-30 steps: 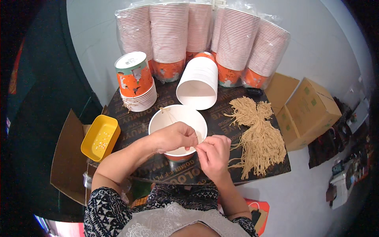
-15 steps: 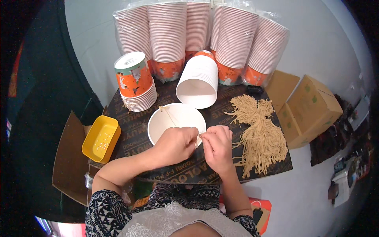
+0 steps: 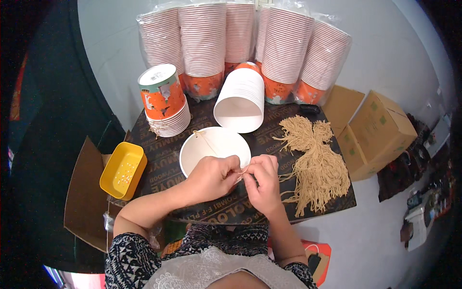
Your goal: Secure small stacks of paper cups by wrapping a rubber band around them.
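Observation:
A white paper bucket lies in front of me with its open mouth up. Tan string is knotted at the far left of its rim and crosses the inside toward my hands. At the near right rim, my left hand and my right hand pinch the string's other end between thumbs and fingers, with a small loop showing between the fingertips. My left hand hides part of the near rim. To the right of my right hand lies a tied bundle of tan strings.
Behind the bucket stand an upturned orange bucket stack and a stack on its side. Tall wrapped stacks line the wall. At left, a yellow tray holds small white bits. Cardboard boxes stand right of the dark table.
My right fingers have shifted slightly and curled in, and the string end now shows stretched between both hands. My left hand and the bucket have barely moved.

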The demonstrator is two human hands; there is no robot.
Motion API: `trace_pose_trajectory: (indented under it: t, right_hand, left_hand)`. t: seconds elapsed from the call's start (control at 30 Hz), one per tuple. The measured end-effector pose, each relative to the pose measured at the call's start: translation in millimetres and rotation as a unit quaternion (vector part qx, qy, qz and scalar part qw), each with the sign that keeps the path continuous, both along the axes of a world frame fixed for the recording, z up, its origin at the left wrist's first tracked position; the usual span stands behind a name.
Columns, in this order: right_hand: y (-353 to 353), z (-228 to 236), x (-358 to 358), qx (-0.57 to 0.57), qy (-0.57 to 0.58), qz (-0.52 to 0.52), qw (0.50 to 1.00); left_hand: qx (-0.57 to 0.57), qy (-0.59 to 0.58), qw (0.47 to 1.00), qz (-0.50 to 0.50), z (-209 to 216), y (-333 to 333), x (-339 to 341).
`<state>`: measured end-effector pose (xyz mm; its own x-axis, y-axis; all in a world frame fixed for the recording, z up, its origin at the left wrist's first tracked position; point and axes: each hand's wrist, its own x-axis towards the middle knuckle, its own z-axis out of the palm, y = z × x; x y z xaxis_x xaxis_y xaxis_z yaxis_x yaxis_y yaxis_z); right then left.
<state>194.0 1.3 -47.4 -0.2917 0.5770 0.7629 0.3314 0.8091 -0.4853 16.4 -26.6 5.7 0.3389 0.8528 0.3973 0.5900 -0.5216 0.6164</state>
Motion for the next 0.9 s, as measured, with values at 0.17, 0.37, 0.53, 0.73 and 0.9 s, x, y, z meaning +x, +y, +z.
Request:
trace_pose_trajectory:
  t: [0.17,0.37,0.53,0.73,0.9]
  right_hand:
    - [-12.8,-1.9,-6.5,0.103,-0.009,-0.075,0.992]
    - [-15.0,-8.9,-1.1,0.16,-0.019,-0.043,0.986]
    - [-14.1,-8.7,0.9,0.153,-0.022,0.027,0.988]
    - [-2.6,-13.2,1.3,0.098,0.021,0.06,0.993]
    - [-8.1,-20.7,-6.3,-0.026,0.112,0.029,0.993]
  left_hand:
    - [-0.12,-0.052,0.991,-0.015,2.5,8.2,-6.9]
    - [-0.084,0.006,0.996,0.043,6.8,10.9,-5.7]
    - [-0.075,0.04,0.994,0.07,2.7,13.8,-6.1]
    - [-0.026,0.043,0.997,0.051,3.0,14.4,-8.7]
    - [-0.007,0.025,1.0,0.006,6.6,4.3,-9.1]
